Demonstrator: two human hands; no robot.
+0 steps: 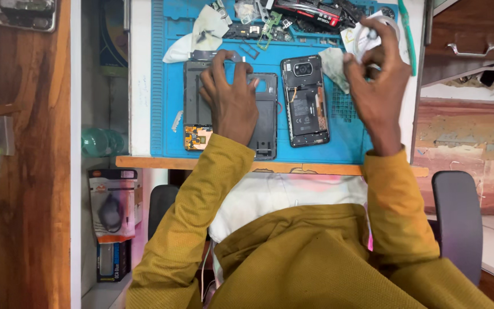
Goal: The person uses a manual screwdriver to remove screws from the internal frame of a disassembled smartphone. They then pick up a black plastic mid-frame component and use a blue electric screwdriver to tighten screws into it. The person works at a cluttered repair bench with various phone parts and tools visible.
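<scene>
Mustard sleeves reach over bench, both hands on phone parts.
Left hand lies flat, fingers spread, on dark phone frame; right hand pinches white cloth; opened phone sits between hands on blue mat.

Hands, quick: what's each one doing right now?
Left hand: open, fingers spread, pressing on the dark phone frame on the blue mat.
Right hand: closed on a white cloth.

Mustard-yellow textured long sleeves to wrists; bare hands, no rings visible.
</scene>
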